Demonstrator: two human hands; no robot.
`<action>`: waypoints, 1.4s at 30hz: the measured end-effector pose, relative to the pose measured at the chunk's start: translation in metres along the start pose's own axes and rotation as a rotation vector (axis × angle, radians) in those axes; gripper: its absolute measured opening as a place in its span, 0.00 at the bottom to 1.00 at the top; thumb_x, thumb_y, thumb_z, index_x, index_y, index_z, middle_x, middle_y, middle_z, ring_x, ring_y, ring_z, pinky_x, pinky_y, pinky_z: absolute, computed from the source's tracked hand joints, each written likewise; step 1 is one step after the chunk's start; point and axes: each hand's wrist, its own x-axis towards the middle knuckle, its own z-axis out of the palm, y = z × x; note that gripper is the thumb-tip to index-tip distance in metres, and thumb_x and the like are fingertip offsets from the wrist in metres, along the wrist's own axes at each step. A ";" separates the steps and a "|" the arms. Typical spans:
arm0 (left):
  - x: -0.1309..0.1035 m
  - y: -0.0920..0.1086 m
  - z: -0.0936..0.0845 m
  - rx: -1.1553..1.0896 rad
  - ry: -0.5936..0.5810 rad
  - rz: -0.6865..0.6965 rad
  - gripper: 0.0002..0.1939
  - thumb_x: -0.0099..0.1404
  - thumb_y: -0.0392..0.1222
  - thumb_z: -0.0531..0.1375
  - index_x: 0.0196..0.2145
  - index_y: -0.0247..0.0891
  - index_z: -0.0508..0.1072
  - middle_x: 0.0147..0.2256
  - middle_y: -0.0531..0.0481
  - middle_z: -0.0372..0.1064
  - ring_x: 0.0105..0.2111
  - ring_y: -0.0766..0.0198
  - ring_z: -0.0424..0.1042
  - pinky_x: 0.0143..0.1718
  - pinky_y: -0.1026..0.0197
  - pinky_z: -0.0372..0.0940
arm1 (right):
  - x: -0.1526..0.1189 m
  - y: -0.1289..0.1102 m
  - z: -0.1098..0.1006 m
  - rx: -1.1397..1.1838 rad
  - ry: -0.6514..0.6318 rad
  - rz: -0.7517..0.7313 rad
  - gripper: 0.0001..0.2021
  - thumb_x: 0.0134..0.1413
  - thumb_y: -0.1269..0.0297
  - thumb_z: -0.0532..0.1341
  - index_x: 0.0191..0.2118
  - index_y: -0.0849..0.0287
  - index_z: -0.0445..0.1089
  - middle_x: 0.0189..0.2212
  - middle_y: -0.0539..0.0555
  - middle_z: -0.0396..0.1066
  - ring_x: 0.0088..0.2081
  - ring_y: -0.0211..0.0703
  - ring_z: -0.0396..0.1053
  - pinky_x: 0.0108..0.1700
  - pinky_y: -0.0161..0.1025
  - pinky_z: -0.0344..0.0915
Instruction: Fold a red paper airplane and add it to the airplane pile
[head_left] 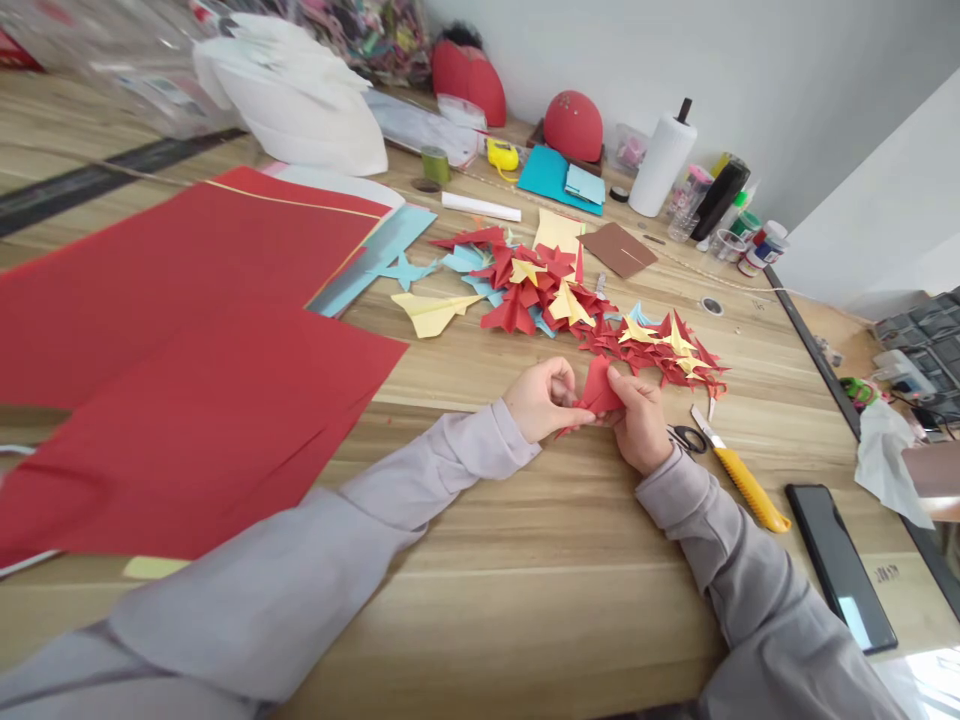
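A small folded piece of red paper (600, 384) is held between both hands above the wooden table. My left hand (546, 398) pinches its left edge, thumb and fingers closed. On the other side, my right hand (640, 418) grips the paper with the thumb on top; the fingers beneath are partly hidden. Just beyond the hands lies a heap of folded red, yellow and blue paper shapes (517, 305), some like little planes and stars. A yellow paper plane (435, 312) rests apart at the heap's left.
Large red paper sheets (187, 420) cover the left side. Right of my right hand lie black-handled scissors (688, 438), a yellow utility knife (750, 488) with its blade out, and a phone (840, 565). Bottles and jars (765, 248) line the back right near a white roll (663, 165).
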 end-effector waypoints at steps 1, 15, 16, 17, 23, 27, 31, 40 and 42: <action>0.000 0.000 0.000 0.004 -0.001 -0.004 0.29 0.39 0.39 0.73 0.28 0.39 0.55 0.15 0.61 0.66 0.14 0.68 0.66 0.17 0.68 0.60 | 0.000 0.000 -0.001 -0.004 -0.007 -0.002 0.19 0.39 0.48 0.68 0.16 0.59 0.69 0.11 0.48 0.65 0.14 0.35 0.61 0.17 0.34 0.62; 0.001 -0.001 0.001 -0.148 0.061 0.025 0.24 0.39 0.37 0.72 0.31 0.35 0.63 0.18 0.60 0.69 0.20 0.69 0.70 0.26 0.64 0.66 | 0.000 0.005 -0.002 -0.087 -0.092 -0.115 0.16 0.36 0.54 0.72 0.21 0.59 0.69 0.14 0.46 0.68 0.16 0.33 0.62 0.18 0.31 0.62; 0.001 -0.001 0.000 -0.161 0.052 0.021 0.24 0.39 0.37 0.72 0.30 0.35 0.63 0.18 0.59 0.70 0.20 0.69 0.70 0.27 0.64 0.66 | 0.000 0.005 -0.003 -0.094 -0.098 -0.117 0.15 0.35 0.55 0.72 0.21 0.59 0.69 0.14 0.45 0.67 0.16 0.33 0.63 0.18 0.31 0.62; 0.001 0.000 0.000 -0.171 0.043 0.017 0.24 0.39 0.36 0.72 0.30 0.34 0.63 0.18 0.58 0.70 0.20 0.69 0.71 0.27 0.64 0.67 | 0.000 0.005 -0.003 -0.099 -0.104 -0.118 0.15 0.35 0.56 0.72 0.21 0.59 0.68 0.14 0.45 0.68 0.16 0.33 0.63 0.18 0.31 0.61; 0.001 0.003 0.002 -0.180 0.002 0.010 0.23 0.38 0.35 0.72 0.29 0.34 0.65 0.19 0.57 0.71 0.19 0.70 0.70 0.25 0.67 0.63 | 0.001 0.006 -0.004 -0.056 -0.086 -0.059 0.18 0.43 0.50 0.67 0.18 0.60 0.68 0.14 0.47 0.67 0.15 0.32 0.62 0.18 0.31 0.61; 0.002 0.003 0.002 -0.170 0.000 0.014 0.23 0.38 0.35 0.72 0.29 0.34 0.64 0.18 0.58 0.70 0.19 0.70 0.69 0.25 0.67 0.64 | 0.002 0.004 -0.003 -0.021 -0.079 -0.038 0.19 0.42 0.49 0.67 0.18 0.59 0.68 0.12 0.46 0.64 0.15 0.33 0.60 0.17 0.32 0.61; 0.003 -0.001 0.001 -0.122 0.074 0.017 0.25 0.39 0.37 0.72 0.31 0.35 0.62 0.18 0.59 0.69 0.18 0.71 0.67 0.23 0.67 0.63 | 0.003 0.002 -0.003 -0.010 -0.047 -0.041 0.19 0.42 0.48 0.67 0.19 0.59 0.67 0.12 0.45 0.63 0.14 0.33 0.59 0.16 0.32 0.60; 0.003 -0.004 -0.001 -0.150 0.058 0.049 0.26 0.39 0.39 0.73 0.32 0.35 0.63 0.19 0.59 0.69 0.21 0.70 0.70 0.27 0.65 0.66 | 0.001 0.003 -0.005 -0.116 -0.137 -0.063 0.15 0.37 0.55 0.72 0.22 0.60 0.70 0.15 0.47 0.68 0.17 0.33 0.63 0.19 0.31 0.62; 0.003 -0.003 0.000 -0.152 0.034 0.039 0.25 0.40 0.40 0.73 0.32 0.35 0.64 0.19 0.58 0.69 0.21 0.68 0.70 0.28 0.63 0.67 | 0.001 0.003 -0.004 -0.077 -0.137 -0.037 0.16 0.40 0.52 0.69 0.22 0.60 0.70 0.14 0.47 0.68 0.16 0.33 0.63 0.19 0.31 0.63</action>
